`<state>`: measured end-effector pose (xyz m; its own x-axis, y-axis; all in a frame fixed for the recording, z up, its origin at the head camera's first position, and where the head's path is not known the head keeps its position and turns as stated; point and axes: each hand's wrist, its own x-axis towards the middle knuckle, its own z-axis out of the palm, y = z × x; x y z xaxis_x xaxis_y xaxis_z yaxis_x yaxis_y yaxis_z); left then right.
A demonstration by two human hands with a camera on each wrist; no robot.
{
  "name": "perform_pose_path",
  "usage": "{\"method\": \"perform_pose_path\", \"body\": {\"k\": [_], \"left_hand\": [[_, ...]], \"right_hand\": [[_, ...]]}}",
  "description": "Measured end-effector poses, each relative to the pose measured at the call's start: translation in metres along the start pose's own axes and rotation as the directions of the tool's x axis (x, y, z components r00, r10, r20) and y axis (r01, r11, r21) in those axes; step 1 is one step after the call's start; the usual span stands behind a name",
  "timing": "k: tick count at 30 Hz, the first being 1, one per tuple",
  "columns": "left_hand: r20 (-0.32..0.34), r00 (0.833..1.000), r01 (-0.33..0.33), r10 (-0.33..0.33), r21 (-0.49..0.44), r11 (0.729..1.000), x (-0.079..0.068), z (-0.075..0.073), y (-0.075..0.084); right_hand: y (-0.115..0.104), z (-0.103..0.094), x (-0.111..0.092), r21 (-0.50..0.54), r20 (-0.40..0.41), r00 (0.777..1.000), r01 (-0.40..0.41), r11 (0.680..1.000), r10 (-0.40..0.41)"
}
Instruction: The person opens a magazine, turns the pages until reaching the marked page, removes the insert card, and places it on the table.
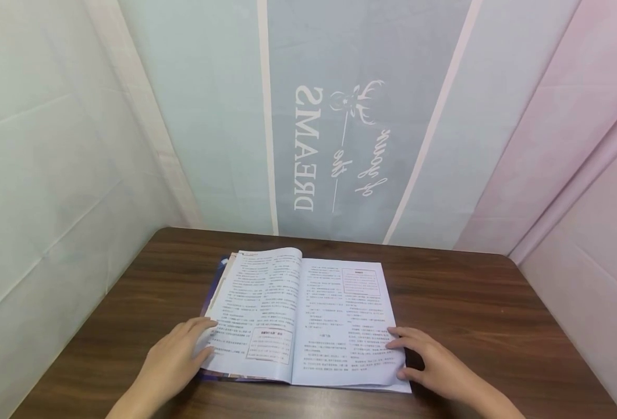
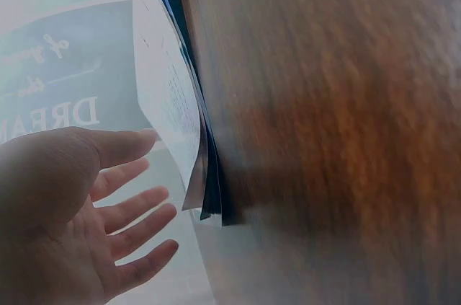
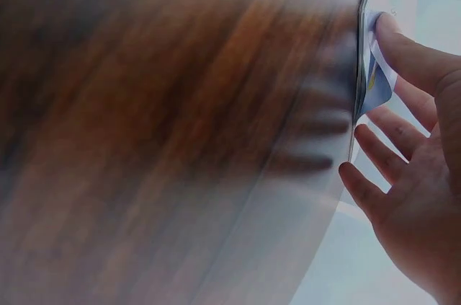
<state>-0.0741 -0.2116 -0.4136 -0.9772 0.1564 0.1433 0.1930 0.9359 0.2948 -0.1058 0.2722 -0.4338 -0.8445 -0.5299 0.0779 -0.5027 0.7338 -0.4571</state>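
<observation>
An open magazine (image 1: 334, 326) lies on the table, its pages printed with small columns of text and a few boxed passages. Its left-hand pages bow up toward the spine, and a dark blue cover (image 1: 211, 297) shows beneath them. My left hand (image 1: 174, 355) is at the lower left edge, fingers spread and loosely bent, with the fingertips over the page margin. At the lower right edge is my right hand (image 1: 434, 361), its fingertips on the page and its thumb at the corner. In the right wrist view a page corner (image 3: 378, 85) curls up beside that thumb.
The dark wood-grain table (image 1: 460, 297) has rounded far corners. Behind it hangs a pale blue-grey cloth (image 1: 361, 46) with mirrored white lettering and a deer-head print. Light fabric walls (image 1: 36, 174) enclose the left and right sides.
</observation>
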Motion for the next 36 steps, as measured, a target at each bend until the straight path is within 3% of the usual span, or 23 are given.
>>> {"method": "perform_pose_path", "body": {"k": [12,21,27,36], "left_hand": [[-0.050,0.999,-0.017,0.015,-0.047,0.999,0.006,0.000,0.016],[-0.028,0.999,-0.027,0.024,-0.087,0.996,0.013,0.007,0.029],[-0.046,0.997,-0.060,0.056,-0.093,0.994,0.020,0.014,0.043],[-0.084,0.988,-0.137,0.128,-0.114,0.984,0.028,0.020,0.064]], "right_hand": [[-0.002,0.001,0.004,0.015,-0.071,0.997,0.006,1.000,-0.005],[-0.004,0.004,0.007,-0.037,-0.182,0.981,0.054,0.998,-0.060],[-0.008,0.000,0.013,-0.017,-0.239,0.970,0.031,0.999,-0.034],[-0.017,-0.005,0.022,0.065,-0.243,0.969,-0.022,0.998,0.037]]}}
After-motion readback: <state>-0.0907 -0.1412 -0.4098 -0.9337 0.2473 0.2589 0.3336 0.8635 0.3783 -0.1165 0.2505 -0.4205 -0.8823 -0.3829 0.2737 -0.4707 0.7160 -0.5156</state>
